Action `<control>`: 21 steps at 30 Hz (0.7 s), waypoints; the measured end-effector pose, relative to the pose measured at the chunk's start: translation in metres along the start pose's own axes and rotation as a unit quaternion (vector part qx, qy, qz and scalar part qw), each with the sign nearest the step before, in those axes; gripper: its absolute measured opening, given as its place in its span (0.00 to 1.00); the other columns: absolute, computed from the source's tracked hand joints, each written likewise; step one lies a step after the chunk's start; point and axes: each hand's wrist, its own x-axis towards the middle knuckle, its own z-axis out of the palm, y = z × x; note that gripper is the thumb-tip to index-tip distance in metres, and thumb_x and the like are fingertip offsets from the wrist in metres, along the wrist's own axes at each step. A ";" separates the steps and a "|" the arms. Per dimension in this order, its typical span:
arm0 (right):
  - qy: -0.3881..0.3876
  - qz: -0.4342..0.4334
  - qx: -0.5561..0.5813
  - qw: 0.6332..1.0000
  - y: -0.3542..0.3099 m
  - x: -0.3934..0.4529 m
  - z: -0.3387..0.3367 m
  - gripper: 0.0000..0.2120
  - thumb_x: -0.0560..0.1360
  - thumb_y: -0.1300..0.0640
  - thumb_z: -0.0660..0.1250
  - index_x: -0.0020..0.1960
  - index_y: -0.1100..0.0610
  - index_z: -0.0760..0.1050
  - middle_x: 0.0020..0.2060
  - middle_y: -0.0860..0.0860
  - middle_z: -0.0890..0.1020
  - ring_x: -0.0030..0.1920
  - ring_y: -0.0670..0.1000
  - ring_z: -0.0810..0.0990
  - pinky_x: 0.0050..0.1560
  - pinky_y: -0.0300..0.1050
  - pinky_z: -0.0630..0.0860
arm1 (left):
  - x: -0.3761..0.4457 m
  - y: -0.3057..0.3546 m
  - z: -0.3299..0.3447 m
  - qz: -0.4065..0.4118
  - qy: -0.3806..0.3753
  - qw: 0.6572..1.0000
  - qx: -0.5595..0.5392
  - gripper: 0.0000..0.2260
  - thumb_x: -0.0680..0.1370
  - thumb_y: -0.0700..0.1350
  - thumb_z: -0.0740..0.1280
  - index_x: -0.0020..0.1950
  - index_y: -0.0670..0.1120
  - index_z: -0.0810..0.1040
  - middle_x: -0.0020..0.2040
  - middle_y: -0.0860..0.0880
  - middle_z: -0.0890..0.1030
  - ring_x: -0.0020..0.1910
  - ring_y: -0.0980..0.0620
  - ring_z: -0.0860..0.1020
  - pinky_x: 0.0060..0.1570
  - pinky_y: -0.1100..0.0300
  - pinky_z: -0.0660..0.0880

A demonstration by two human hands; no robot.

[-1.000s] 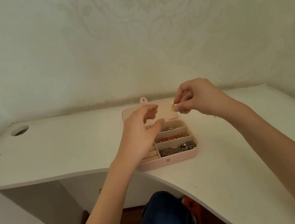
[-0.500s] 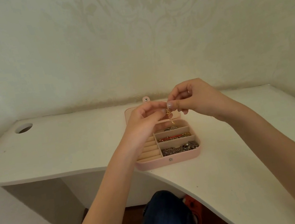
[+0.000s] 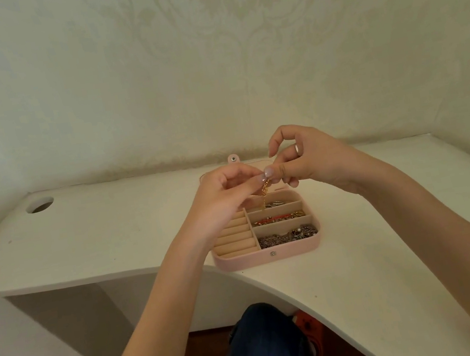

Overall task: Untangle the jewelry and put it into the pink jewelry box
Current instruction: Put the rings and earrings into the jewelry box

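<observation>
An open pink jewelry box [image 3: 290,254] sits on the white desk [image 3: 366,264] near its curved front edge, lid laid back. Its right compartments hold a dark silver tangle [image 3: 288,235], a red and gold piece [image 3: 277,218] and some metal bits in the top one. Ring slots fill the left side. Above the box, my left hand [image 3: 225,201] and my right hand [image 3: 305,159] meet fingertip to fingertip. Both pinch a thin gold chain [image 3: 264,191], which dangles down toward the top compartment.
A round cable hole [image 3: 39,205] is cut in the desk's far left. The patterned wall stands right behind the desk. Under the desk edge I see a knee in blue jeans [image 3: 265,346] and something orange [image 3: 308,324].
My left hand rose from over the box to meet my right hand and took hold of the gold chain. The chain now hangs lower between the fingertips.
</observation>
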 end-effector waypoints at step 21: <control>0.046 -0.067 0.076 0.994 0.020 0.002 0.055 0.08 0.71 0.66 0.71 0.43 0.58 0.72 0.35 0.54 0.80 0.36 0.51 0.81 0.47 0.49 0.79 | -0.010 -0.005 -0.023 0.031 0.123 0.990 -0.060 0.03 0.74 0.36 0.69 0.42 0.43 0.80 0.35 0.49 0.80 0.36 0.52 0.78 0.45 0.52 0.79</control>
